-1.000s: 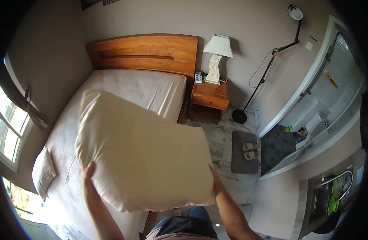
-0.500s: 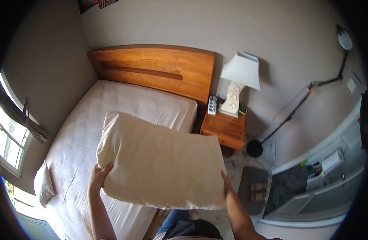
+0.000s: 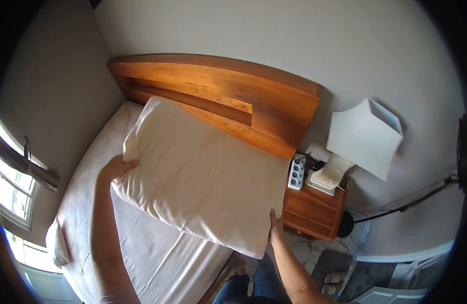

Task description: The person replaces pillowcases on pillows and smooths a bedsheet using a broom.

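Observation:
A cream pillow (image 3: 203, 169) stretches between my two hands above the head end of the bed (image 3: 147, 253), its far edge close to the wooden headboard (image 3: 289, 116). My left hand (image 3: 117, 168) grips its left end, thumb on top and the other fingers hidden beneath. At the lower right edge, my right hand (image 3: 275, 226) holds the pillow with the thumb showing on top. Pale fitted sheeting covers the mattress. A second pillow (image 3: 57, 243) lies at the bed's left edge, near the window.
Right of the bed stands a wooden nightstand (image 3: 314, 210) with a power strip (image 3: 296, 173) and a white-shaded lamp (image 3: 365, 137). A black floor-lamp base (image 3: 345, 224) is beside it. Slippers (image 3: 333, 282) rest on a dark mat. A window (image 3: 13, 185) is at left.
The pillow has moved forward, up toward the headboard, and tilted so its right end sits lower. Both hands went with it. My view has come closer to the headboard and nightstand.

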`<state>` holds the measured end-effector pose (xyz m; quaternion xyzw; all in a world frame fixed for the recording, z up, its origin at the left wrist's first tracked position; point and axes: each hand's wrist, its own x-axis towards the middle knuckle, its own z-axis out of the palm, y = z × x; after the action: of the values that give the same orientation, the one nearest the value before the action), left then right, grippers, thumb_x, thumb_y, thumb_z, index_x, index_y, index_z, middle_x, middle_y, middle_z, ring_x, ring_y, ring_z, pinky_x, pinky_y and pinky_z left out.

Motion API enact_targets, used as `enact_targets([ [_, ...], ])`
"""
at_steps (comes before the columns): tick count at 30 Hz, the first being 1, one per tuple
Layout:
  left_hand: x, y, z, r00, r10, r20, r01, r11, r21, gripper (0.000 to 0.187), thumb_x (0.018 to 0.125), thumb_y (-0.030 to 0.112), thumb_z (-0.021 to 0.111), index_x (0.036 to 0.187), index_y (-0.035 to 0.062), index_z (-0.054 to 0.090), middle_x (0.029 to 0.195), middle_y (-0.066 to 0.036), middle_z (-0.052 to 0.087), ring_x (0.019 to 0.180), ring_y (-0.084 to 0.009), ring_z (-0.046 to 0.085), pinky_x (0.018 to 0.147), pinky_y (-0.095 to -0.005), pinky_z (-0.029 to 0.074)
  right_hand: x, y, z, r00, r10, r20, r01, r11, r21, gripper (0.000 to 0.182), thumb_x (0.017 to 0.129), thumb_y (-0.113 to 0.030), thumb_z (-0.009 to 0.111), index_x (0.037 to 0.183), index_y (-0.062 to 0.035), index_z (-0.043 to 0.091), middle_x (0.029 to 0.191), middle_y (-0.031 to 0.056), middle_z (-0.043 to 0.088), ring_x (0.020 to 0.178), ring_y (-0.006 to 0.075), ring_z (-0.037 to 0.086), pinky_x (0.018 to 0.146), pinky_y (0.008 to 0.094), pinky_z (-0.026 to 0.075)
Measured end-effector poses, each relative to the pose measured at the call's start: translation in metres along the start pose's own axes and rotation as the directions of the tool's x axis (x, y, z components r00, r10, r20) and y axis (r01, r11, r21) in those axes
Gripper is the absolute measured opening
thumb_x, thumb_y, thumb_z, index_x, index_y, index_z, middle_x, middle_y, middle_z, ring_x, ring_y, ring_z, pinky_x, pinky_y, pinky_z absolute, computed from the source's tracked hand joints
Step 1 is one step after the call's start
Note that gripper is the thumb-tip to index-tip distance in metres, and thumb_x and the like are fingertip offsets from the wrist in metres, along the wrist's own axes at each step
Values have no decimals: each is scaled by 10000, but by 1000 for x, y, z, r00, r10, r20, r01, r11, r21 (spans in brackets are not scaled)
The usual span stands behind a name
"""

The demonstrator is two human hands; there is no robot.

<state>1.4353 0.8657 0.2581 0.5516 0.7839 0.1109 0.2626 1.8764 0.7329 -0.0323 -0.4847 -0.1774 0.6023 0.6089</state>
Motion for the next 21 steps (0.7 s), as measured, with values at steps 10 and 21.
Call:
enact_targets([
  [10, 112, -22, 273, 777, -491, -393, 528, 849, -18, 917, 727, 711, 418, 1397, 278, -34, 1447, -167, 14, 1321, -373, 60, 938, -672, 129, 153, 86, -16, 900, -172, -400, -214, 624, -751, 719, 819, -414, 559, 1282, 58, 275, 1280, 248, 348, 1223, 345, 302, 1017, 395, 235],
  [21, -16, 54, 497, 896, -442, 32, 196, 331, -923, 910, 620, 241, 797, 1272, 3, 208, 1186, -181, 391, 1058, -266, 445, 901, -355, 387, 324, -7, 51, 756, -274, 595, 514, -314, -798, 453, 793, -313, 586, 1182, -104, 484, 1218, 144, 468, 1117, 332, 436, 920, 428, 339],
])
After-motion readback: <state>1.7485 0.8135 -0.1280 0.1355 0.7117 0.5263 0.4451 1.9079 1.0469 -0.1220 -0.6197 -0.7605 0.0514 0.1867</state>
